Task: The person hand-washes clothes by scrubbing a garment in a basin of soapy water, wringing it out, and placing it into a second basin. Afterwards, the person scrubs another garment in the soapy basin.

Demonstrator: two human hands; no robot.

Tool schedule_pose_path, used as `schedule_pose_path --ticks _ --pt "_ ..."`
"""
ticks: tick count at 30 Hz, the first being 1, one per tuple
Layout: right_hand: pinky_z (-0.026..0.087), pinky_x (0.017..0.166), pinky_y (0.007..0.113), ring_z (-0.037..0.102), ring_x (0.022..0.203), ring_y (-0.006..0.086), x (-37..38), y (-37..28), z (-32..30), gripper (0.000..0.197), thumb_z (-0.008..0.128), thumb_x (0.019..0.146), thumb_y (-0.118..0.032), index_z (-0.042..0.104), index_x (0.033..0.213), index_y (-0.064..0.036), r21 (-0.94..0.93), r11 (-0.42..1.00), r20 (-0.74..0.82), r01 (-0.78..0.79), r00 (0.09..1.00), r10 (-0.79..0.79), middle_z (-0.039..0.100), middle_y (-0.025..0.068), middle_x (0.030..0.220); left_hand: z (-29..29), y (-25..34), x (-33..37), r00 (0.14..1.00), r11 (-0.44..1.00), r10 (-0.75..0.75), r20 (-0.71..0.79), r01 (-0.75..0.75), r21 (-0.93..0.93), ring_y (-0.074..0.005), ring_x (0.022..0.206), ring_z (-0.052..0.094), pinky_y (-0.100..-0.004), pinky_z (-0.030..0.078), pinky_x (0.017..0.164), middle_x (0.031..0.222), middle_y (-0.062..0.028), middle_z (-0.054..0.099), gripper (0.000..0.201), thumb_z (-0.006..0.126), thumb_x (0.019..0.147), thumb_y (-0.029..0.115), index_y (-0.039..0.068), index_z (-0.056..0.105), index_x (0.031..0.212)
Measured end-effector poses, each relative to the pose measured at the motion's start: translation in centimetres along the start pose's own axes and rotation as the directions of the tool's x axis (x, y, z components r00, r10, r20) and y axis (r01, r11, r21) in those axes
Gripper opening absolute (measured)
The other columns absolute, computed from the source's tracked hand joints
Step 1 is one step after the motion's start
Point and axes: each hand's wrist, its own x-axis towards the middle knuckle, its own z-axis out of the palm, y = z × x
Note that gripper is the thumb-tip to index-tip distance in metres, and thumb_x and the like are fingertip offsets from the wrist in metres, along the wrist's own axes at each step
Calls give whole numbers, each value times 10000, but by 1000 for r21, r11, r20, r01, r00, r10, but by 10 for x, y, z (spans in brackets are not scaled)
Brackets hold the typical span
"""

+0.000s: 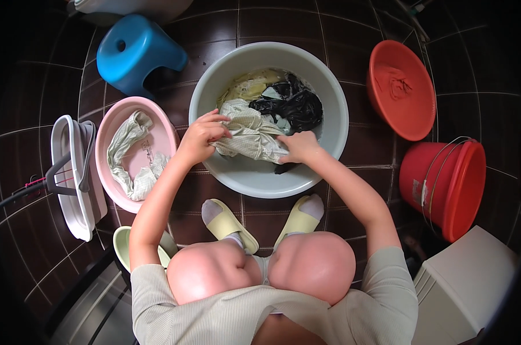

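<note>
A wet, pale garment (250, 132) with a fine check pattern is stretched between my hands over a large pale grey basin (198, 109). My left hand (204, 137) pinches its left edge near the basin's rim. My right hand (299, 147) has its fingers closed on the right end, thumb side toward the cloth. Behind the garment, in the basin, lie a glossy black garment (298, 106) and a yellowish patterned cloth (252, 85). The basin seems to hold some water. My fingertips are partly hidden by the folds.
A pink basin (106, 150) with a twisted pale cloth (120, 141) stands at the left, by white folded basins (70, 178). A blue stool (135, 49) is at the far left. At the right are an orange-red basin (407, 109) and a red bucket (438, 184).
</note>
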Motion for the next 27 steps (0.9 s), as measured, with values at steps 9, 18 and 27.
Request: schedule_pose_path --ticks 9,18,27 --pt "502 629 376 637 717 286 -64 45 -82 776 721 563 -476 446 1156 -59 86 945 -183 -316 927 327 639 145 773 -13 1 -5 914 975 -203 351 156 159 -278 761 511 -367 425 679 692 -63 519 366 514 478 -83 69 517 811" --pt "502 599 382 628 719 299 -80 17 -99 705 713 608 -324 389 1176 -62 127 984 -502 -129 847 176 639 98 856 78 20 46 948 955 218 233 -257 150 -268 977 500 -363 404 858 973 -95 511 404 564 603 24 66 499 1000" --pt "492 599 414 621 728 301 -92 49 -123 569 627 697 -253 370 1188 -125 292 943 -716 -163 616 328 640 32 942 42 -13 37 910 949 30 415 -156 275 -243 734 553 -365 433 713 702 -68 525 99 595 620 80 73 522 686"
